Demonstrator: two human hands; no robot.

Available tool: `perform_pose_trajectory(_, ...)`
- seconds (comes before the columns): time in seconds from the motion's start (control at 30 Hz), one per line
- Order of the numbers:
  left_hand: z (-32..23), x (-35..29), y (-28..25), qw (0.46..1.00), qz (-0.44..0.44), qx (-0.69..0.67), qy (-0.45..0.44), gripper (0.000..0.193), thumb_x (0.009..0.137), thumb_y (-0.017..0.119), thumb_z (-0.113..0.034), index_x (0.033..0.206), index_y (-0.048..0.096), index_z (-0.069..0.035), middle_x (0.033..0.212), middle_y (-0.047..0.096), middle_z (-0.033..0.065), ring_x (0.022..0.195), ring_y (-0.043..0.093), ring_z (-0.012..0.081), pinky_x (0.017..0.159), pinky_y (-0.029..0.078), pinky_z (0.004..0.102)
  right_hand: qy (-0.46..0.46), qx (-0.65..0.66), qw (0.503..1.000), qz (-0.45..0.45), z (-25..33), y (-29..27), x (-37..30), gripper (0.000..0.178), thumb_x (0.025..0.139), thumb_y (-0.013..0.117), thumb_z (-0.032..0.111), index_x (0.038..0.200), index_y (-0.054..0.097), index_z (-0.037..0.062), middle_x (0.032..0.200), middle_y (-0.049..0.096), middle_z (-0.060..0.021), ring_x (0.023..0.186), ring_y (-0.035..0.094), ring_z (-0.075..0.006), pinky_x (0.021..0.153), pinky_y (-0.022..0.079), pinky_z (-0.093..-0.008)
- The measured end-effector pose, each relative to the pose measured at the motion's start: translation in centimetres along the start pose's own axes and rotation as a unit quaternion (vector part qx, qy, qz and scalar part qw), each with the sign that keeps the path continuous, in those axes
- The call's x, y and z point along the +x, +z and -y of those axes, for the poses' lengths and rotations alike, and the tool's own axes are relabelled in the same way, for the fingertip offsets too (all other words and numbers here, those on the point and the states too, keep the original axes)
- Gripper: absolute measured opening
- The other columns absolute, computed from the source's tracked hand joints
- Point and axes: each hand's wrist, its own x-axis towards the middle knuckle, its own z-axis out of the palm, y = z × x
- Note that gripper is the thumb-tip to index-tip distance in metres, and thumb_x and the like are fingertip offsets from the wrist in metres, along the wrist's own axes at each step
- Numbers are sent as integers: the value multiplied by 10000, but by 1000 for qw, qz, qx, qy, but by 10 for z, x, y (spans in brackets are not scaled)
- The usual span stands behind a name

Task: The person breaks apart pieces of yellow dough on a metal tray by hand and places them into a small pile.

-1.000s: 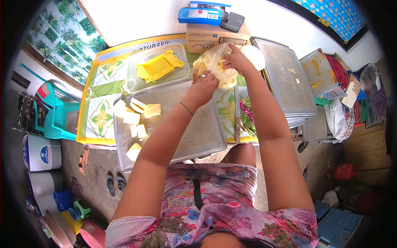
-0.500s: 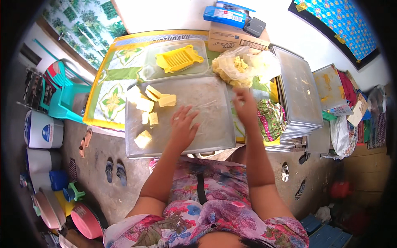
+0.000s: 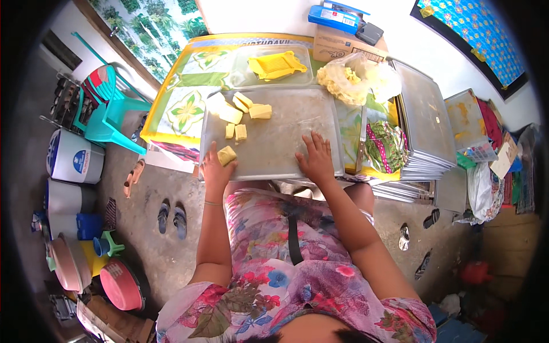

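Note:
A metal tray (image 3: 286, 131) lies along the near edge of the table. On its left half are several pale yellow blocks (image 3: 230, 113) of what looks like cut food; I cannot tell the kind. At the tray's near left corner is my left hand (image 3: 216, 171), fingers apart, beside a single yellow chunk (image 3: 227, 155); whether it touches the chunk is unclear. My right hand (image 3: 316, 160) rests open at the near right part of the tray, fingers spread, holding nothing. To the right of the tray lies a knife (image 3: 361, 142).
Behind the tray, a clear plastic container (image 3: 240, 74) holds a yellow ridged plastic tool (image 3: 277, 66). A plastic bag (image 3: 357, 74) of yellow pieces sits beside it. Right of the bundled green cloth (image 3: 384, 147) stand stacked metal trays (image 3: 420, 108). A teal chair (image 3: 114, 117) stands left.
My left hand has moved left and nearer, to the chunk by the tray's corner. My right hand has come down from near the bag onto the tray. The view has shifted.

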Motion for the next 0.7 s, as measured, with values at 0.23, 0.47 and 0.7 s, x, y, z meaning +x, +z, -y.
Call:
perform_pose_trajectory(0.23,-4,-1,0,991,-93,-32,93,498,645,731,-258,1067,566,-51,1007,573,134,961,539,304,838,413,408,3,3,1000,-7,1,-1,2,477,834,499,362,1216,445,81,1329,366,-179,1272,292,-309,1059,165,-476)
perform_pose_trajectory(0.47,-67,-10,20,973,-42,-140,179,490,697,705,-314,1057,555,-17,1025,565,165,938,547,332,809,437,405,17,0,1000,5,1,-1,1,466,825,509,358,1209,459,97,1311,389,-163,1250,321,-297,1055,189,-466)
perform_pose_trajectory(0.7,-106,-5,65,963,-22,-120,242,605,747,644,-397,1207,463,-49,1150,494,205,1076,465,356,887,377,452,21,-17,1000,15,3,2,-1,437,819,515,335,1179,483,91,1294,407,-159,1237,336,-298,1050,202,-462)
